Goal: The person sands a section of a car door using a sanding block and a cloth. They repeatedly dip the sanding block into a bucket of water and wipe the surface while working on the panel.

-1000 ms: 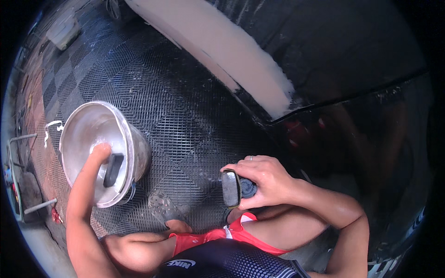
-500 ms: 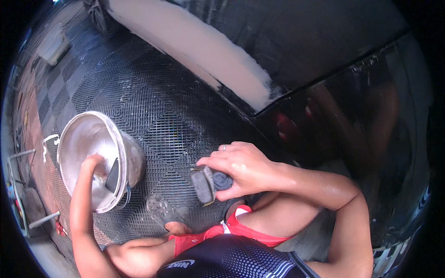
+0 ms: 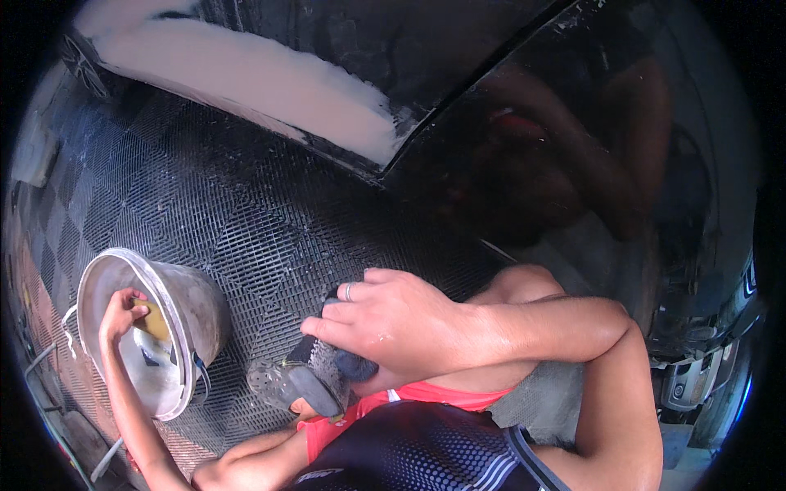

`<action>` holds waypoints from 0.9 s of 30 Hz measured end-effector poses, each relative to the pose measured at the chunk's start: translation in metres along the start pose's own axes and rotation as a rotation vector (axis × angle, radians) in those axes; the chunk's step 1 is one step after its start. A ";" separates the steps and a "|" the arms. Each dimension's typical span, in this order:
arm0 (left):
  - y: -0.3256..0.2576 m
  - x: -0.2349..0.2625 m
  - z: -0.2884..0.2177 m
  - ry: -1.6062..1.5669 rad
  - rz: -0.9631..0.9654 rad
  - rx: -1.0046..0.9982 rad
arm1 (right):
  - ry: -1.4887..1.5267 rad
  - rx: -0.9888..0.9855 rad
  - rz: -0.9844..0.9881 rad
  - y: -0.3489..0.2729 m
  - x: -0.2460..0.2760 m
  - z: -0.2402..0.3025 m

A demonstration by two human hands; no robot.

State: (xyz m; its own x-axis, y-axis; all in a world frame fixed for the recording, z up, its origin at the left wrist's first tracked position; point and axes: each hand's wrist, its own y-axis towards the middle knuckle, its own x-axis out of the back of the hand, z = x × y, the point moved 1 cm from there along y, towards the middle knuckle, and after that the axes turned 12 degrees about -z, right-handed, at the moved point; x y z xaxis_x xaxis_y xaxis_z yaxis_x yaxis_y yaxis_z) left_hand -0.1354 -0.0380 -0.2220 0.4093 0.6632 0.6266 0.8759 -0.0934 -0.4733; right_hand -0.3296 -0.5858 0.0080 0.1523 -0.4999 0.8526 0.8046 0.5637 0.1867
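Head view: left hand (image 3: pixel 123 315) now deeper in bucket (image 3: pixel 201 299) (gripping yellow sponge (image 3: pixel 155 321)).

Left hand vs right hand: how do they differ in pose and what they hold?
The left hand reaches into the grey bucket, holding a yellowish sponge; the right hand rests near the knee, gripping a dark sanding block. The left arm is stretched out; the right is bent. The right shows a ring. Both are bare.

The floor (image 3: pixel 246 196) is covered in dark ribbed grid tiles, with a checkered paler patch toward its left edge. A grey metal bucket (image 3: pixel 201 307) stands on it at the lower left. A black car (image 3: pixel 532 123) stands along its far edge
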 end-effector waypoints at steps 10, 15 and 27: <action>-0.058 0.050 -0.029 -0.116 -0.058 -0.125 | 0.019 0.117 0.081 0.022 -0.011 -0.003; -0.051 0.047 -0.062 -0.277 -0.025 -0.093 | 0.240 -0.129 -0.016 0.019 -0.002 -0.009; -0.123 -0.014 -0.172 0.449 -0.654 -0.313 | 0.416 -0.535 -0.190 0.040 -0.013 -0.065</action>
State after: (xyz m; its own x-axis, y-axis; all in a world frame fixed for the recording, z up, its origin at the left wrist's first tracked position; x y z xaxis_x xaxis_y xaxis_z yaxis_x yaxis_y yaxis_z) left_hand -0.2050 -0.1635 -0.0664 -0.1994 0.3039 0.9316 0.9745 -0.0388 0.2212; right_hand -0.2619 -0.5998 -0.0274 0.1016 -0.8279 0.5516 0.9947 0.0935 -0.0428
